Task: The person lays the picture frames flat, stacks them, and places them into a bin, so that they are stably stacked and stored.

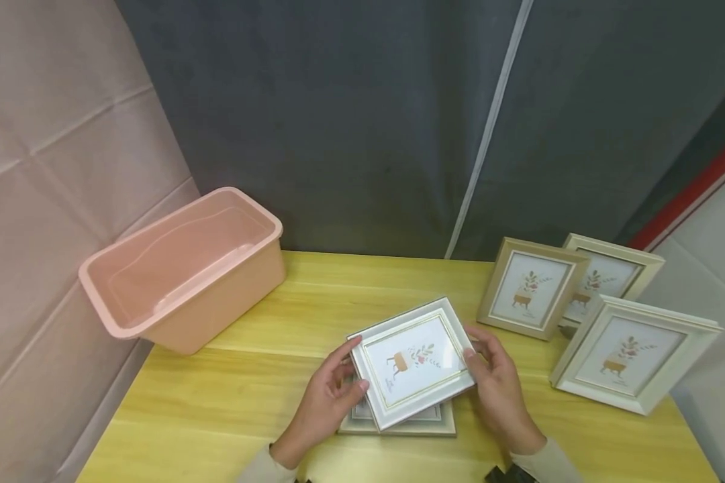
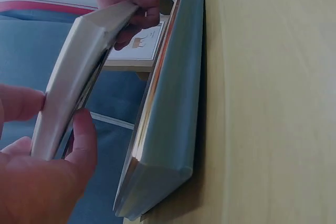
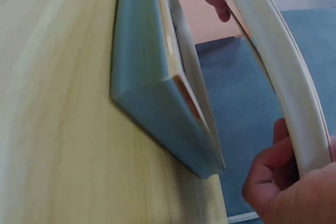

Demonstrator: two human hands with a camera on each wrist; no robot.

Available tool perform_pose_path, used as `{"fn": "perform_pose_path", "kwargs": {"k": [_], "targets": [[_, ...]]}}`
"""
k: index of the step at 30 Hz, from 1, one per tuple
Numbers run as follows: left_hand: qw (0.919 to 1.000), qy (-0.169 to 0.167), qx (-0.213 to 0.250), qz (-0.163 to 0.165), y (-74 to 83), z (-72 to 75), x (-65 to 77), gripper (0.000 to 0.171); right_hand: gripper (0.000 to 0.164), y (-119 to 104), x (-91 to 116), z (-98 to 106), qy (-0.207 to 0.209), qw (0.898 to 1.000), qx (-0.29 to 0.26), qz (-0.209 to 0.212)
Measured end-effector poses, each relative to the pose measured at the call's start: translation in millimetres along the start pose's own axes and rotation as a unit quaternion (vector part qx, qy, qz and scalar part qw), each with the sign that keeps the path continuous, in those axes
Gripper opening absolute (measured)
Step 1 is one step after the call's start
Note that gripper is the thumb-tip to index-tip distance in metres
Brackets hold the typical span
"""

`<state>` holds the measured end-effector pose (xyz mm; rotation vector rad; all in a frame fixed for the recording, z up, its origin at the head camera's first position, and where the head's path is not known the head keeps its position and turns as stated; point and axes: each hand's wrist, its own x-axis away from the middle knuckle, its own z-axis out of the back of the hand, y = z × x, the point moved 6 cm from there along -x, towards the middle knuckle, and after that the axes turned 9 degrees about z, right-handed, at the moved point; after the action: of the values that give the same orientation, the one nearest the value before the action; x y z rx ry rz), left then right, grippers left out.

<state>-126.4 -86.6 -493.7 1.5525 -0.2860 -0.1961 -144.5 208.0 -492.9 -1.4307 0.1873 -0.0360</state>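
Head view, white frame [image 1: 414, 362], between left fingers [image 1: 342, 350], right fingers [image 1: 487, 339]

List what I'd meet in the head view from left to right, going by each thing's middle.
Pink bin → left hand → held picture frame → right hand → tan standing frame → whitish front standing frame. Left out for overlap: the rear standing frame, and the frame lying under the held one.
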Motion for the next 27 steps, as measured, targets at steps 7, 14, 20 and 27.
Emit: {"fn": "perform_pose_path", "kwargs": {"k": [7, 14, 20, 27], "targets": [[0.9988, 0.014, 0.000, 0.046, -3.1, 2.4, -1.3, 0.074, 0.049, 0, 7, 4, -0.039, 0.999, 0.024, 0.020], [0.9979, 0.035, -0.031, 0.046, -0.9, 9.4, -1.5, 0.070, 0.053, -2, 11, 6, -0.077, 0.994, 0.056, 0.050], [0.9941, 0.072, -0.044, 0.069, -0.6, 19.2, -3.8, 0.065, 0.043, -4, 12, 6, -0.103, 0.987, 0.093, 0.077], [0.9869, 0.097, -0.096, 0.086, -6.1, 24.3, -7.7, 0.057, 0.049, 5, 15, 2, -0.146, 0.985, 0.069, 0.060]]}}
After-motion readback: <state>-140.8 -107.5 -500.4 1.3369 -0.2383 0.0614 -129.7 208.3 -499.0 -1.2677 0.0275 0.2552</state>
